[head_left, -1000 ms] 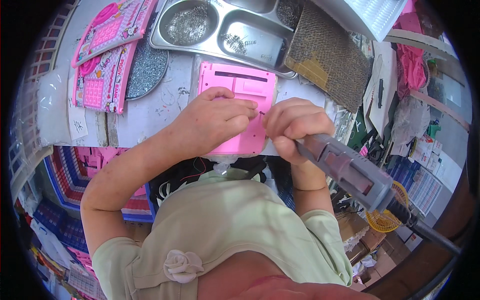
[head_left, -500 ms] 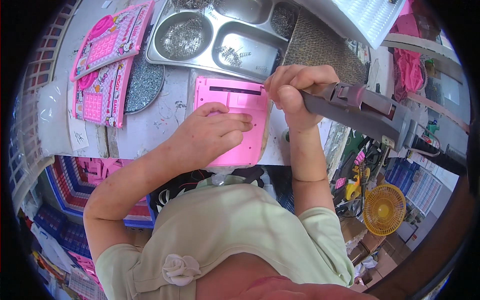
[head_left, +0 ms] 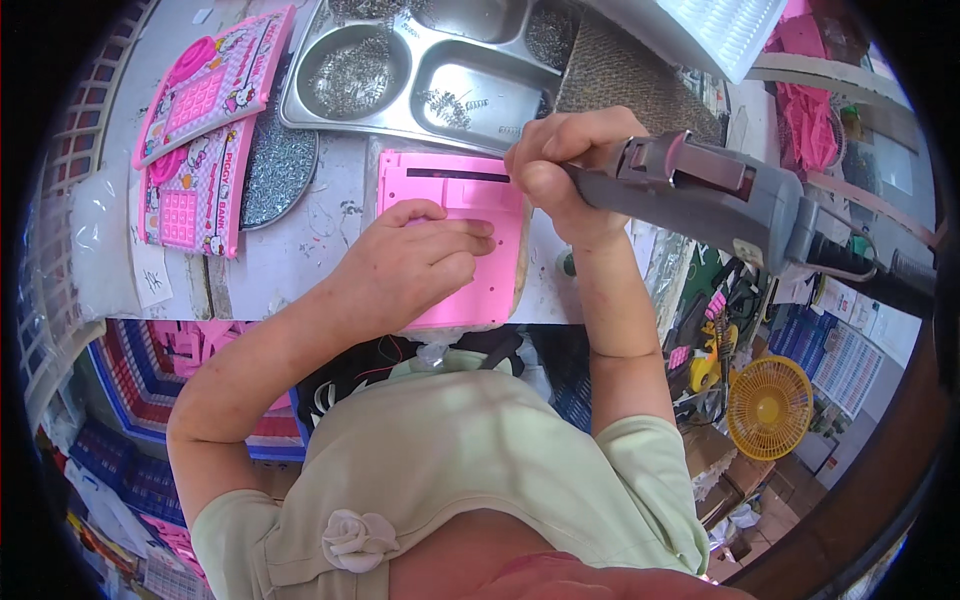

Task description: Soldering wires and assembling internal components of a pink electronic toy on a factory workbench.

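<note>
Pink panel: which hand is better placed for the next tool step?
Right hand, probably: it grips the tool at the top right of the panel; the left hand rests on it.

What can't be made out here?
Head view:
Front end of grey tool: mostly hidden by right hand.
Middle of pink panel: covered by left hand.
Far side of metal tray: cut off by top edge.
Silvery bits beside the tray: too small to tell apart.

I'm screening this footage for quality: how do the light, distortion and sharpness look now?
Head view: bright glints on the metal tray, soft patchy shadows across the pale green top; head view, toward the rim: strong fisheye bending, black corners; head view, centre: the pink panel clear enough to show small holes.
</note>
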### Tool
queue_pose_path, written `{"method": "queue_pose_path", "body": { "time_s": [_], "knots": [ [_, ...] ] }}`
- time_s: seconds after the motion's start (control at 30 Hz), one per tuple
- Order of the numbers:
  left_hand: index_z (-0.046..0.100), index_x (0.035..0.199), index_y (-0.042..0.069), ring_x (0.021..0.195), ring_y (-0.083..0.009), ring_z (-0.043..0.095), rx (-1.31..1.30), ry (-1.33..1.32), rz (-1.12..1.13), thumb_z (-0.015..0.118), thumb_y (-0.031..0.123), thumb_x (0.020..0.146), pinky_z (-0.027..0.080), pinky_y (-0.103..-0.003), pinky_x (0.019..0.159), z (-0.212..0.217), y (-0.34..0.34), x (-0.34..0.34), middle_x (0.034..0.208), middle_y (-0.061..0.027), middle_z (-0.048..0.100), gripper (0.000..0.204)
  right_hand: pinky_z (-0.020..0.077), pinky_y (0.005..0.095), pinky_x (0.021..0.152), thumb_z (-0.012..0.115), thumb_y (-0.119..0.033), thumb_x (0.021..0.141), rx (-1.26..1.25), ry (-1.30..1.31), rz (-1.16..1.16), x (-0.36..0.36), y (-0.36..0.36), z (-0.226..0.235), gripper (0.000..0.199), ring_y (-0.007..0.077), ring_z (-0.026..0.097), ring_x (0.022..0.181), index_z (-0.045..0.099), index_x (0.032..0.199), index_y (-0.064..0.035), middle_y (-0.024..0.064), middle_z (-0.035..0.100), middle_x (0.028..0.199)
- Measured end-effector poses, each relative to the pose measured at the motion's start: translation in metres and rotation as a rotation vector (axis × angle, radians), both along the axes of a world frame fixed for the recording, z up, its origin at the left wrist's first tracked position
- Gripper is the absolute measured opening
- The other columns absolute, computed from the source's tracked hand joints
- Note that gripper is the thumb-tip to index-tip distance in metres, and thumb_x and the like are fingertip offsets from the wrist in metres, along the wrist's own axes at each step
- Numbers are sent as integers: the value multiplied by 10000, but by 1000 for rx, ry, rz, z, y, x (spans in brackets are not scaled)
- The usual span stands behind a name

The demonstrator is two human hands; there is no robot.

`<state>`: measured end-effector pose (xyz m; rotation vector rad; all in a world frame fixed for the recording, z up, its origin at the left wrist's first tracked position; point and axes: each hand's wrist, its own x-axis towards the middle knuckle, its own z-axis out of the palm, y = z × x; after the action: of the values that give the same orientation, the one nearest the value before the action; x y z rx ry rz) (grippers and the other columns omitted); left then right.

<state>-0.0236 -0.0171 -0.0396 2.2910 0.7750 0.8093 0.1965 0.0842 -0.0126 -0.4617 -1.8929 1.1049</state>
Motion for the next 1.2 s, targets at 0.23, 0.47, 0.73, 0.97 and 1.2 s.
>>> {"method": "queue_pose_path", "body": {
  "time_s": [0.23,0.47,0.73,0.97,1.2],
  "knots": [
    [595,933,97,1218,-189,656,8,-1,13,736,98,856,457,-431,987,0,0,0,1227,-34,717,160,492,347,509,770,-30,896,-101,34,11,-7,3,1,289,171,553,547,535,1062,-15,77,576,667],
    [606,944,92,1228,-188,655,1,23,-5,738,95,866,460,-431,986,4,1,1,1244,-24,715,154,419,323,482,765,-205,948,-204,332,-5,-3,-7,32,372,150,469,497,516,1201,-91,31,501,610],
    [618,922,94,1213,-191,662,-3,26,11,750,99,862,464,-436,982,-3,-1,0,1240,-18,723,145,450,326,479,786,-222,936,-318,316,-4,4,-63,33,317,164,493,494,522,1047,-87,10,506,581],
    [631,886,78,1163,-192,677,9,-44,28,699,129,852,482,-400,955,1,1,4,1120,-51,733,92,494,348,483,781,-76,900,-97,152,-35,-4,-72,10,275,211,555,481,527,1005,-73,57,557,609],
    [654,958,78,1161,-178,672,22,-94,58,736,152,883,431,-452,1044,-3,-5,-2,1119,-61,731,133,461,310,447,783,-189,934,-212,208,122,-5,-56,33,314,171,544,482,533,1103,-100,25,555,614]
  ]
}}
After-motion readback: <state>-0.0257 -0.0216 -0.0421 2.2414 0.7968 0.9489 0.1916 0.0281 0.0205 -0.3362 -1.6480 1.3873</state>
